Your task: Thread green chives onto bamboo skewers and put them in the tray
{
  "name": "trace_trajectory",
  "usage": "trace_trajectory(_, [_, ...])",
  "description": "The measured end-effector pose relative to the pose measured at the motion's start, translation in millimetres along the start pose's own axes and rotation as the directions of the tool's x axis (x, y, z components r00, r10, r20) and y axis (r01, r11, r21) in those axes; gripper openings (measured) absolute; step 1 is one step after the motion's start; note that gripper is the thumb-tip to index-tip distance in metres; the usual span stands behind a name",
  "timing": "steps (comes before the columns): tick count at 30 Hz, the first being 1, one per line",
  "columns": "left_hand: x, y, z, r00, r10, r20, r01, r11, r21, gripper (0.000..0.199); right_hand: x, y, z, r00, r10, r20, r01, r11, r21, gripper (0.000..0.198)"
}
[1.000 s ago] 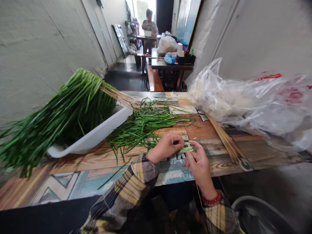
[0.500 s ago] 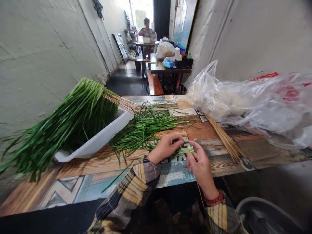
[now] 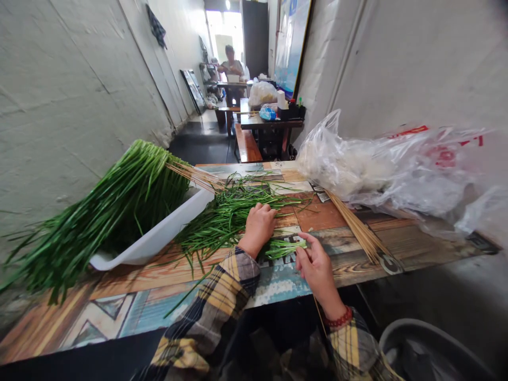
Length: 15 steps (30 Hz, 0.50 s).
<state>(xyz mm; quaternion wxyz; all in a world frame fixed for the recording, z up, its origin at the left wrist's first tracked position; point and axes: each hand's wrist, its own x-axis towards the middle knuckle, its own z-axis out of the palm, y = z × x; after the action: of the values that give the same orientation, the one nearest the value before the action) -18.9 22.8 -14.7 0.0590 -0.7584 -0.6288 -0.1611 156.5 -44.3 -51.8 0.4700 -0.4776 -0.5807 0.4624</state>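
My right hand (image 3: 318, 270) pinches the pale cut ends of a small bunch of garlic chives (image 3: 282, 247) between thumb and forefinger. A thin wooden skewer (image 3: 319, 316) runs down below that palm; its upper part is hidden by the hand. To the left, my left hand (image 3: 260, 225) rests with curled fingers at the edge of a loose pile of garlic chives (image 3: 226, 211). Its fingertips are out of sight, so what they grip does not show. Many chives on skewers (image 3: 138, 185) lie heaped in a white tray (image 3: 154, 238), leaves hanging over its left side.
A bundle of bare skewers (image 3: 355, 225) lies right of my hands, beside clear plastic bags (image 3: 381, 164). A grey bin (image 3: 432, 344) stands below at right. Farther back are a table (image 3: 254, 123), a bench (image 3: 246, 143) and a seated person (image 3: 231, 66).
My left hand has left the bunch by my right hand and moved left and away onto the loose pile. My right hand keeps its pinch. The view has tilted up slightly.
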Motion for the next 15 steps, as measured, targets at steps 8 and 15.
trace_trajectory(8, [-10,4,-8,0.997,0.069,-0.03,-0.071,0.995,-0.063,0.022,0,-3,0,1.0,0.021,0.006,-0.021,1.0,-0.016,0.045])
trace_trajectory(15, [-24,5,-1,0.998,0.005,-0.065,-0.039,0.84,-0.541,0.02,0,-6,-1,0.999,0.031,0.025,-0.031,0.999,-0.014,0.041])
